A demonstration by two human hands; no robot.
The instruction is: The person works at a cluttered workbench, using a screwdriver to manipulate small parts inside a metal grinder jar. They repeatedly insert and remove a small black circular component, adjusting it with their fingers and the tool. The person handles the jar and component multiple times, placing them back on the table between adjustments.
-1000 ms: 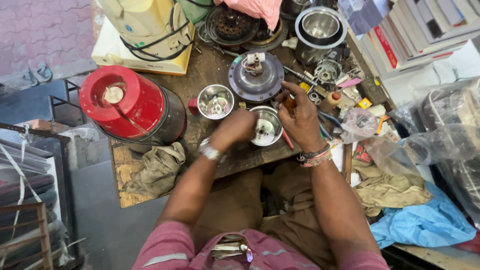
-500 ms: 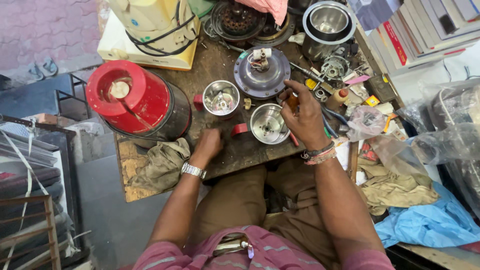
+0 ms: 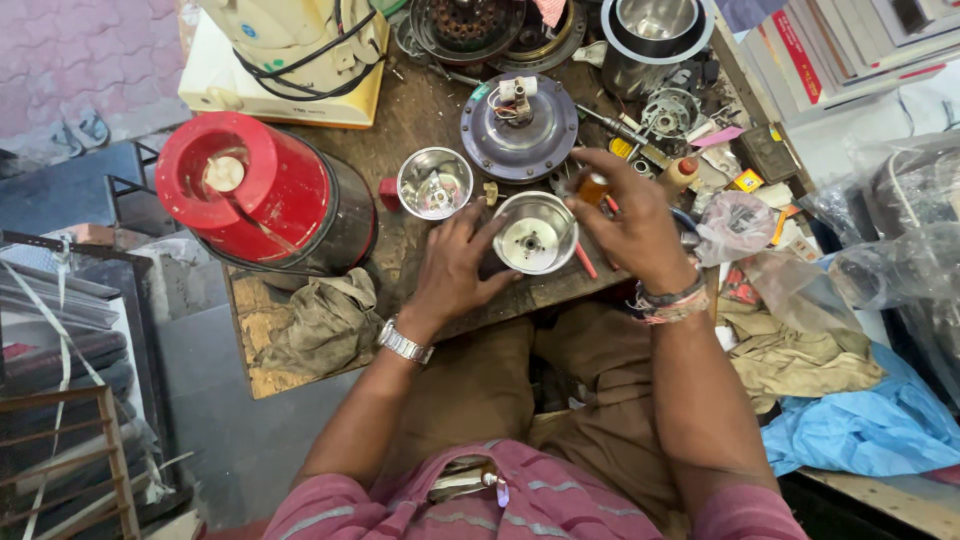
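A small steel mixer jar stands open side up near the front edge of the wooden workbench, its blade hub visible inside. My left hand rests against the jar's left side, fingers spread around it. My right hand hovers at the jar's right rim and pinches a small orange-brown part between thumb and fingers. A second steel jar sits just left of it. Behind them lies a round grey motor base plate with white terminals.
A red cylindrical appliance lies at the bench's left, a dirty rag below it. A cream machine with black cable and a steel pot stand at the back. Tools, plastic bags and blue cloth crowd the right.
My left hand left the jar, dropped to the bench edge, then came back to the jar's left side. My right hand stayed at the jar's right with the small part.
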